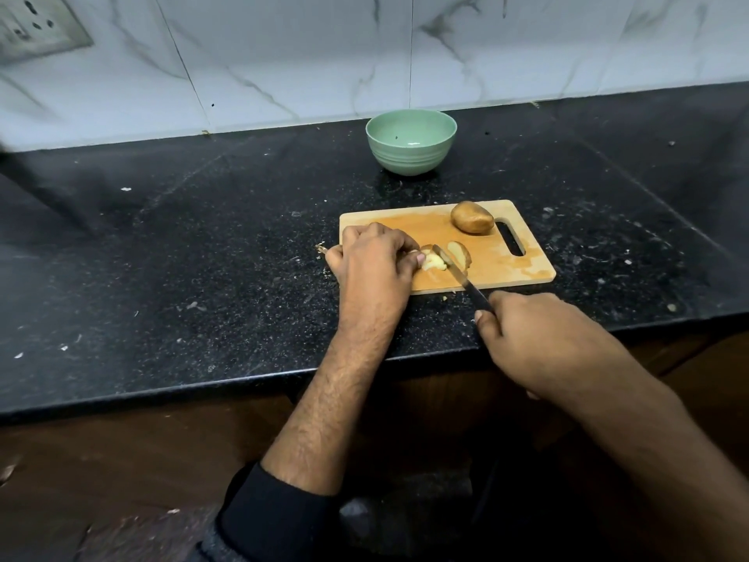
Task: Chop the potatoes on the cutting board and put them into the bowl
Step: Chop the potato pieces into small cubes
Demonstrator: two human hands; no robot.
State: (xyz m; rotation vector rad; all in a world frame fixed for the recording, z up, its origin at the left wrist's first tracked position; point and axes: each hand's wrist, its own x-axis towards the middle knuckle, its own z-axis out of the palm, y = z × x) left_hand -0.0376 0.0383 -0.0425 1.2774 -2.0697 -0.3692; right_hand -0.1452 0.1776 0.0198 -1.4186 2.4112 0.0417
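A wooden cutting board [498,261] lies on the black counter. My left hand [375,259] grips a partly cut potato [433,262] at the board's left half, fingers curled over it. My right hand [527,330] grips the dark handle of a knife [456,269] whose blade slants across the potato. A cut piece [460,253] with brown skin lies just right of the blade. A whole potato [472,217] sits at the board's far edge near the handle slot. A green bowl [411,156], with nothing in it, stands behind the board near the wall.
The black speckled counter [202,257] stretches left and right, scattered with small crumbs and peel bits. A marble-tiled wall with a socket plate [36,30] rises behind. The counter's front edge runs just under my forearms.
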